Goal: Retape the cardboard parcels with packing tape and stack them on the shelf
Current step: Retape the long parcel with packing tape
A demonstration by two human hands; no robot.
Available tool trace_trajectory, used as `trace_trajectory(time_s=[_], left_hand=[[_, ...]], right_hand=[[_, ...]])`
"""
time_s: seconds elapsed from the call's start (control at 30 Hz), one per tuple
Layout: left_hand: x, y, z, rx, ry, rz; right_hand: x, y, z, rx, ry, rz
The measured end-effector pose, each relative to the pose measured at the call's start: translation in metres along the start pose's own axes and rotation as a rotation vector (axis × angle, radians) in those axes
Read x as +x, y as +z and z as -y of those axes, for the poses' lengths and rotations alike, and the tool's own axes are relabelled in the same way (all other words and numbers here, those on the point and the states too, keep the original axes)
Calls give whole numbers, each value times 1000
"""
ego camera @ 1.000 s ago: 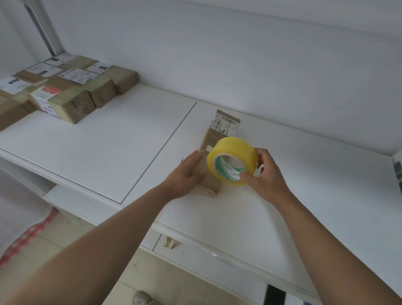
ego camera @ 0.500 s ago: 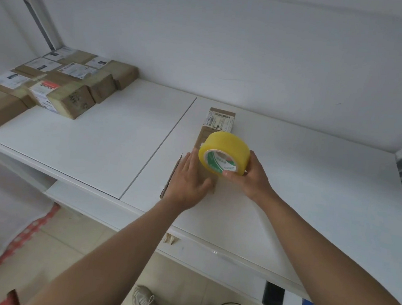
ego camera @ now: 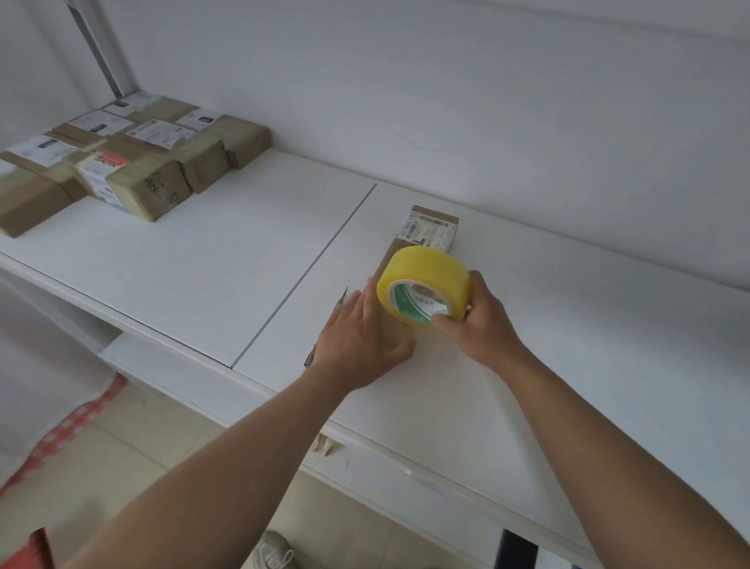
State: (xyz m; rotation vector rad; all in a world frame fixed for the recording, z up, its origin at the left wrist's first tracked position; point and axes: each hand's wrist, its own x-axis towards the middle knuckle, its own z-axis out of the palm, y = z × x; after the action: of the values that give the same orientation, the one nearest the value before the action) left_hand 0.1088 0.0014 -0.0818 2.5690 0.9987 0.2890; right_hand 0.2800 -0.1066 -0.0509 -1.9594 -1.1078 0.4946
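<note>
- A narrow cardboard parcel (ego camera: pixel 430 232) is lying flat on the white shelf (ego camera: pixel 212 261) just right of centre in the frame, its printed label at the far end; this looks like the one being retaped at the moment.
- The left hand (ego camera: pixel 359 337) is pressing down on the parcel's near end with its fingers straight and slightly spread, apparently pinning it or smoothing tape; whether a strip is already sticking under the palm I cannot tell.
- The right hand (ego camera: pixel 481 323) is gripping the yellow tape roll (ego camera: pixel 425 288), thumb curled against the printed core and fingers wrapping round the far side, and is holding it over the parcel's middle, right beside the left hand.
- No free length of tape is showing between roll and cardboard, so I am judging this parcel as barely started or mid-strip, not finished.
- A cluster of labelled parcels (ego camera: pixel 116 166) is sitting in the upper left of the frame, packed side by side in the shelf's corner, well apart from the hands; these look glossy, as if already taped and put away.
- Remaining, by my reckoning: finishing the seam, cutting the tape, and carrying this parcel over to join the cluster.
- A dark phone (ego camera: pixel 516 560) is lying at the lower right edge, on its cable.
</note>
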Motion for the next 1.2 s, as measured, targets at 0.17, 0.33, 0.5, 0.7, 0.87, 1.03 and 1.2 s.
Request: trace_trajectory(time_s=[0.17,0.33,0.5,0.7,0.87,1.03,1.2], left_hand=[[3,3,0,10,-24,12],[3,5,0,77,-12,-9],[1,1,-4,132,-11,-6],[3,3,0,147,-11,27],[3,5,2,149,-9,38],[3,3,1,157,0,42],[2,3,2,211,52,66]], right_hand=[[-4,15,-5,357,43,-49],[-2,6,-9,245,41,-5],[-12,-17,-13,67,73,-32],[-17,-19,-10,38,88,-29],[-18,-23,-4,-46,73,-11],[-21,-30,-8,-125,76,-27],[-24,-36,-10,-155,86,-12]])
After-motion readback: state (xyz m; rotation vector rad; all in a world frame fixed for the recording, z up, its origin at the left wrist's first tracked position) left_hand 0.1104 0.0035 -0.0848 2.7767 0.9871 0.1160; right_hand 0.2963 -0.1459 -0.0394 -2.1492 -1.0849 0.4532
